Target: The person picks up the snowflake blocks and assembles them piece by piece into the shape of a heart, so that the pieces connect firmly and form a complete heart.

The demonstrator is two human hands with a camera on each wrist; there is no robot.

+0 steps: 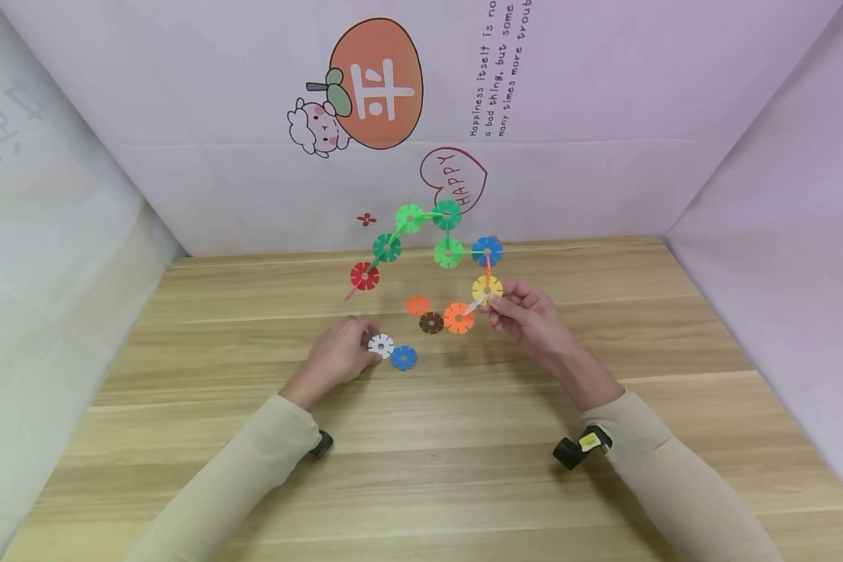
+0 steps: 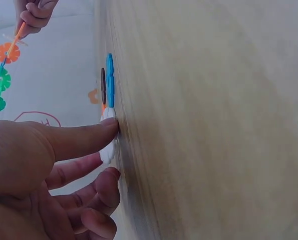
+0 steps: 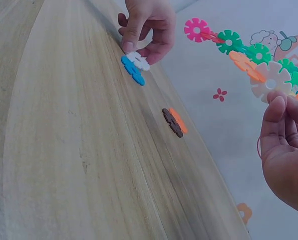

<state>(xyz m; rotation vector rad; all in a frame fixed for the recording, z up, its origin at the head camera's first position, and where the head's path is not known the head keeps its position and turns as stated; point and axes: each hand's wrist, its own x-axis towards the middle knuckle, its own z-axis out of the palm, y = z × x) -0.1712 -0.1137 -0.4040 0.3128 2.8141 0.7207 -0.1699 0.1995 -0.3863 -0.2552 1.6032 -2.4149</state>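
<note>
My left hand [image 1: 339,353] pinches a white notched plastic disc [image 1: 375,343] at the tabletop, thumb on one side and fingertips on the other. Touching or just beside that disc lies a blue disc [image 1: 397,359]. Raised above the table, my right hand [image 1: 537,324] pinches a chain of interlocked discs near a yellow disc [image 1: 481,286]. An orange disc [image 1: 451,318] ends the chain on the near side, joined through a clear white disc [image 3: 260,90]. From there it bends through blue and several green discs to a red disc [image 1: 357,278] and a pink one [image 3: 190,31].
A brown disc [image 1: 425,326] and a loose orange disc [image 1: 417,300] lie together on the wooden table [image 1: 421,484], beyond the blue disc. A white printed cloth [image 1: 239,187] stands along the table's back edge, with more white cloth [image 1: 766,211] at the sides.
</note>
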